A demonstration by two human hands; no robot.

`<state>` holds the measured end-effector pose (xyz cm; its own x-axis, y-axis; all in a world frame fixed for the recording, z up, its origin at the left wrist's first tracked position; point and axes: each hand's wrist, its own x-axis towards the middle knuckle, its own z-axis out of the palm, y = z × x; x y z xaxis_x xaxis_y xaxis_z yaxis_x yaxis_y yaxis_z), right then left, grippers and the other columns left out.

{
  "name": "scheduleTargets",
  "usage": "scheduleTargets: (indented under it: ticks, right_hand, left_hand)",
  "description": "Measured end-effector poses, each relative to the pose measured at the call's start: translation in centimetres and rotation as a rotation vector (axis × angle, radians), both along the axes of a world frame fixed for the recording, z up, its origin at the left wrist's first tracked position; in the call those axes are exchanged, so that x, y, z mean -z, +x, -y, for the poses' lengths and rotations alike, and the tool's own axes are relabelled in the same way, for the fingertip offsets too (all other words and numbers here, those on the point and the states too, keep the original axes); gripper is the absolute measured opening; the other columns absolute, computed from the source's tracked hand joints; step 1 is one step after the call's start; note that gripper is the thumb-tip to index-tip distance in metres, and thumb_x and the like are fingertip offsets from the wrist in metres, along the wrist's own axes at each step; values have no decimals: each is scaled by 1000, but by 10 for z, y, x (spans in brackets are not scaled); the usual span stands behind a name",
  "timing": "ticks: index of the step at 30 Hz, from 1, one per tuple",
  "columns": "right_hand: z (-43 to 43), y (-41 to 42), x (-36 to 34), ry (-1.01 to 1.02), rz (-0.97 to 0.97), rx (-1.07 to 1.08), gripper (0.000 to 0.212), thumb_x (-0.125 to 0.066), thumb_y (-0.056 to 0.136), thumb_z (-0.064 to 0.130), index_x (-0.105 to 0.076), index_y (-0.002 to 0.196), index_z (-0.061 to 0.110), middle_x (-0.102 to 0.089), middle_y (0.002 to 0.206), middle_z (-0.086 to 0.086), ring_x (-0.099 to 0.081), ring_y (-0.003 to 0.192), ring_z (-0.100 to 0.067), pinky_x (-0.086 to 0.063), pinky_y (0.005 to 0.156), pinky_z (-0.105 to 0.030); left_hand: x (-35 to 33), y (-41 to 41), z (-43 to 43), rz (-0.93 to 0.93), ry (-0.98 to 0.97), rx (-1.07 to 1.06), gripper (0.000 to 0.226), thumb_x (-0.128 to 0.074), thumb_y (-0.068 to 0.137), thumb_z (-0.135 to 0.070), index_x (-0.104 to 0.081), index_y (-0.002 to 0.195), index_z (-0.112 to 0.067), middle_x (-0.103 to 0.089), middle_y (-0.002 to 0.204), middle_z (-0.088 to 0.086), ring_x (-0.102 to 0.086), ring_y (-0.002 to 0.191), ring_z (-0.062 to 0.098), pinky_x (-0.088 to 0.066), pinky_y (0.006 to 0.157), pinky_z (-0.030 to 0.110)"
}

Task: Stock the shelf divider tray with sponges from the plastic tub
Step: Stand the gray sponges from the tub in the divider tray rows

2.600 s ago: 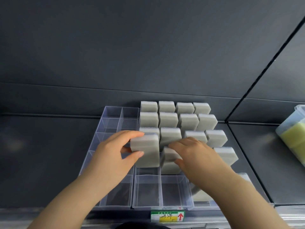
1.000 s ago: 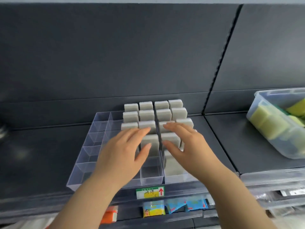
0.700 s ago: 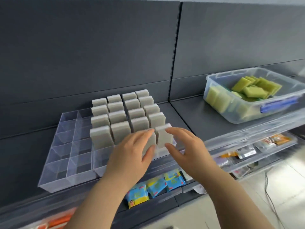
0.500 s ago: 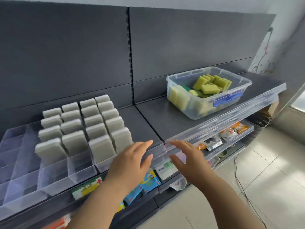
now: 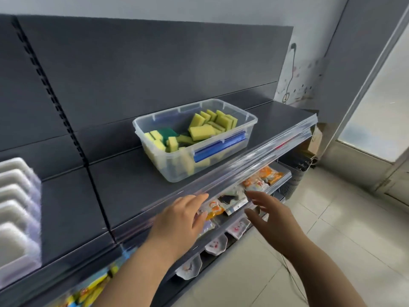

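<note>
Sponges [image 5: 199,131], yellow and green, are heaped in the clear plastic tub [image 5: 177,173], which is set on the dark shelf [image 5: 132,185]. At the far left the divider tray [image 5: 36,218] is seen, blurred, with grey sponges [image 5: 13,191] in it. The left hand [image 5: 179,222] and right hand [image 5: 272,216] are held before the shelf edge, fingers released, nothing grasped.

clear glossy plastic tub [image 5: 223,161], matt dark shelf [image 5: 124,187], spongy yellow sponges [image 5: 200,131]

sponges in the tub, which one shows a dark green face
The dark green sponge lying near the left end of the plastic tub; every other one there shows mostly yellow foam.
</note>
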<state>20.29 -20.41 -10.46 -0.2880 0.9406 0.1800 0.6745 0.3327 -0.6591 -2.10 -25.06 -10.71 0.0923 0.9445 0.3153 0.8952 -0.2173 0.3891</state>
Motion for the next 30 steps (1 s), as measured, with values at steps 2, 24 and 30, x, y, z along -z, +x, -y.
scheduleTargets:
  ticks: [2, 24, 30]
  right_hand:
    - [-13, 16, 4, -26, -3, 15, 39, -61, 85, 34, -51, 123, 35, -57, 116, 13, -55, 105, -6, -47, 94, -32]
    - [-280, -27, -61, 140, -55, -209, 38, -64, 84, 20, -52, 103, 51, -62, 99, 23, -59, 92, 8, -46, 80, -7]
    - [-334, -54, -71, -24, -1, -372, 28, -65, 83, 18, -62, 108, 31, -65, 99, 20, -60, 90, 8, -48, 85, -11]
  left_hand:
    - [1, 17, -12, 2, -9, 25, 41, -46, 94, -34, -45, 135, -29, -53, 128, -8, -50, 115, 12, -46, 88, 30]
    - [-49, -35, -226, 110, 208, -102, 34, -59, 87, -17, -60, 121, -15, -63, 114, 1, -62, 98, 16, -54, 79, 29]
    - [-47, -54, -255, 81, 165, -192, 31, -57, 87, -17, -63, 117, -18, -64, 109, -2, -62, 93, 14, -46, 82, 21]
